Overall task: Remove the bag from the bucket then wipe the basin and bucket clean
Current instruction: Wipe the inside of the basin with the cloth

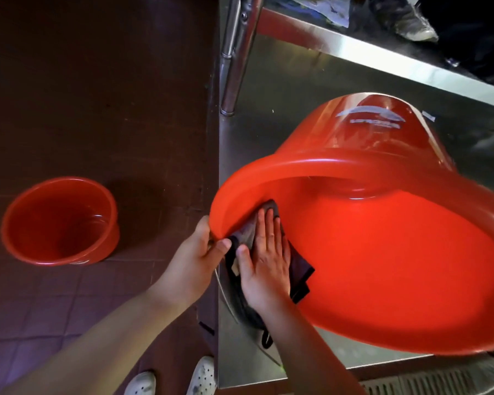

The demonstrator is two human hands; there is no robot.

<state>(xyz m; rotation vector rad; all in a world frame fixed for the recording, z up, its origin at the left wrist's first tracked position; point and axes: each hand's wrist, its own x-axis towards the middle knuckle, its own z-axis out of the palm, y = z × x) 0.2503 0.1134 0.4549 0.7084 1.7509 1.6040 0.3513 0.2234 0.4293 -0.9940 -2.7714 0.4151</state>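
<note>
The wide red plastic basin (pixel 382 252) is lying tilted on the steel table (pixel 283 89), mouth facing five o'clock — the left hand (pixel 196 252) is pinching its nine-o'clock rim, the right hand (pixel 264 260) pressing flat, fingers spread, the dark cloth (pixel 300 266) inside; the small red bucket (pixel 60 220) is standing on the floor, further toward nine o'clock.

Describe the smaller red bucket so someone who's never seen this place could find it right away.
Start at the steel table, where both hands tilt and wipe the big red basin. Look off its left edge, down to the dark tiled floor. The bucket stands there upright, alone and untouched; it is much smaller and deeper than the basin.
</note>
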